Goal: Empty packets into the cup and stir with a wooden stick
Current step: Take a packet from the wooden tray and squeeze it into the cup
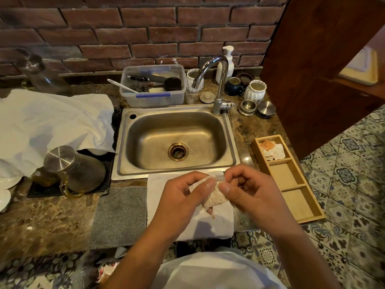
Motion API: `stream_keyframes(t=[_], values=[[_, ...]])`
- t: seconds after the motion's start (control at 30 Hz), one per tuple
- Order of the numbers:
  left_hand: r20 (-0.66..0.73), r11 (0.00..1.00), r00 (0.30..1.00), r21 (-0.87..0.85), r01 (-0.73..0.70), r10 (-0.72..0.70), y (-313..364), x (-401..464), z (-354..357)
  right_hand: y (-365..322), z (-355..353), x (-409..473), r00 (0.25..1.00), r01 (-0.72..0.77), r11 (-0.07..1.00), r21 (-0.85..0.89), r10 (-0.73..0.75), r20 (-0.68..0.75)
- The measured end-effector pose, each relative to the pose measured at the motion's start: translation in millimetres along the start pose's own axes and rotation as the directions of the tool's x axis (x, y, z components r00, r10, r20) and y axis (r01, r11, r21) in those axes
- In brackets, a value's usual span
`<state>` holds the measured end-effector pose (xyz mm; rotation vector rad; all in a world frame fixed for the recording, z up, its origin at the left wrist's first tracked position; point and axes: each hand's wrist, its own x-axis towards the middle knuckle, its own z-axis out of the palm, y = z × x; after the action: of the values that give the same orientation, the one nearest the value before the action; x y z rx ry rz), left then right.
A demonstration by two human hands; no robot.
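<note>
A small pale packet (215, 198) is held between both hands in front of the sink, over a white cloth (210, 225). My left hand (183, 197) pinches its upper left part and my right hand (248, 190) pinches its top edge, thumbs nearly touching. More packets (271, 150) lie in the far compartment of a wooden tray (291, 180) at the right. No wooden stick is visible. Several cups stand behind the tap, among them a dark blue cup (234, 86) and a white ribbed cup (255, 90).
A steel sink (177, 140) with a tap (218, 84) lies ahead. A plastic tub (154, 85) of utensils stands behind it. At left are a white cloth (52, 124), a glass jug with steel lid (73, 170) on a black mat and a grey mat (119, 215).
</note>
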<state>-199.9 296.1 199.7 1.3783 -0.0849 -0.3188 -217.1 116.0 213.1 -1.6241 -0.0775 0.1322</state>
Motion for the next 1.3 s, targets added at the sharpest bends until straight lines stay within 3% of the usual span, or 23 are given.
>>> stream_keyframes(t=[0.27,0.4,0.7,0.97,1.17,1.23,1.3], values=[[0.055,0.990,0.998,0.137,0.010,-0.018,-1,1,-4,5,-10,-1,0.989,-0.057,0.985,-0.165,0.078,0.126],[0.051,0.980,0.998,0.194,0.037,-0.048,-7,3,-6,10,-10,-2,0.987,0.095,0.930,-0.355,-0.042,0.153],[0.056,0.987,0.986,-0.004,0.158,-0.158,-9,3,-7,19,0,-3,0.979,0.201,0.863,-0.463,-0.168,0.113],[0.022,0.927,0.949,-0.212,0.311,-0.314,-12,6,-1,29,8,-2,0.962,0.240,0.754,-0.612,-0.269,0.046],[0.107,0.908,0.952,-0.287,0.306,-0.287,-8,3,-3,20,9,-2,0.978,0.159,0.868,-0.470,-0.203,-0.043],[0.119,0.919,0.957,-0.269,0.288,-0.265,-7,2,-2,14,7,1,0.978,0.167,0.872,-0.461,-0.205,-0.033],[0.085,0.950,0.973,-0.214,0.229,-0.215,-4,1,-1,7,3,4,0.991,0.128,0.934,-0.334,-0.132,0.013]])
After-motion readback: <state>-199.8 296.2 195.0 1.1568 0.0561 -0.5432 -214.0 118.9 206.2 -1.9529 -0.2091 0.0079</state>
